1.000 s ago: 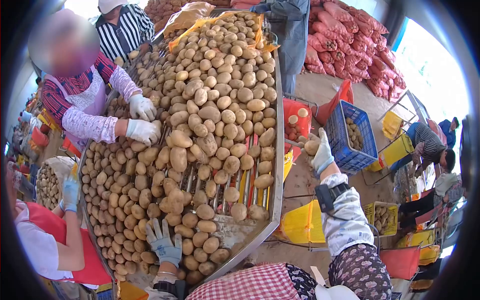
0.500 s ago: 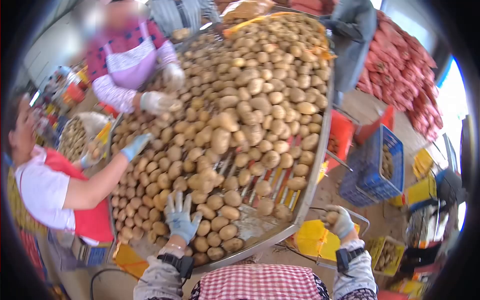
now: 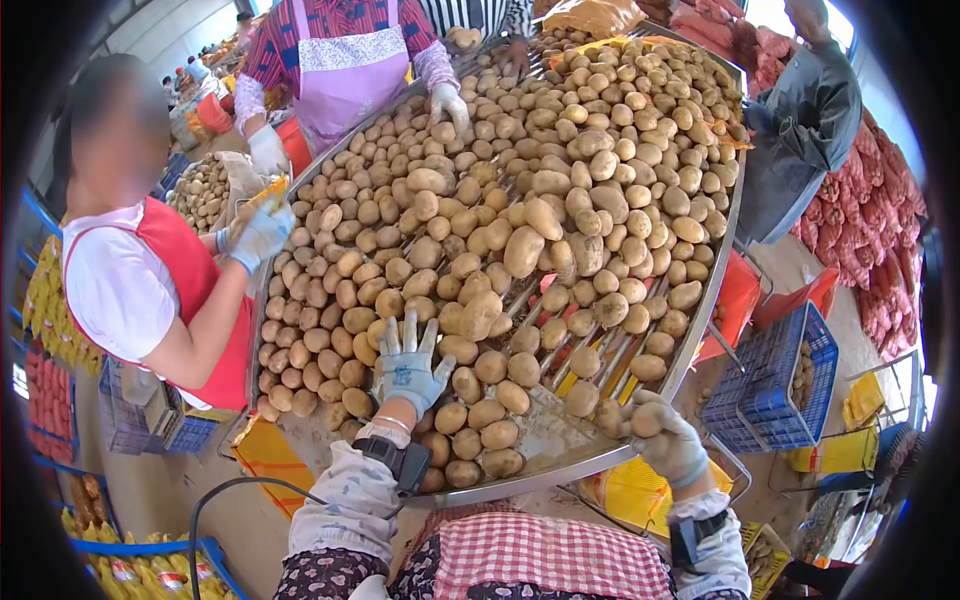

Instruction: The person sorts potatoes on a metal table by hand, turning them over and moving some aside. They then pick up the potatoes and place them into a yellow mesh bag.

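Observation:
A large heap of brown potatoes [image 3: 610, 215] covers the metal-rimmed sorting table [image 3: 560, 470]. My left hand [image 3: 410, 370], in a pale blue-grey glove, lies on potatoes at the near side, fingers spread and gripping nothing. Over the table's right front rim is my right hand [image 3: 675, 445], also gloved, with its fingers curled around a potato [image 3: 646, 420]. Beside that hand, a few loose potatoes [image 3: 583, 397] rest on the slatted rollers [image 3: 560, 350]. Part of the held potato is hidden by the fingers.
At the left stands a person in a red apron [image 3: 215, 300]; another in a purple apron [image 3: 352, 80] reaches over the far left side. Blue crates [image 3: 770, 385] and a yellow sack [image 3: 630, 490] sit right of the table. Red mesh sacks [image 3: 870, 240] are piled behind.
My right hand has come in from beyond the rim to the table's edge, with a potato in it. The red-aproned person's hand has drawn back from the heap. The view has shifted.

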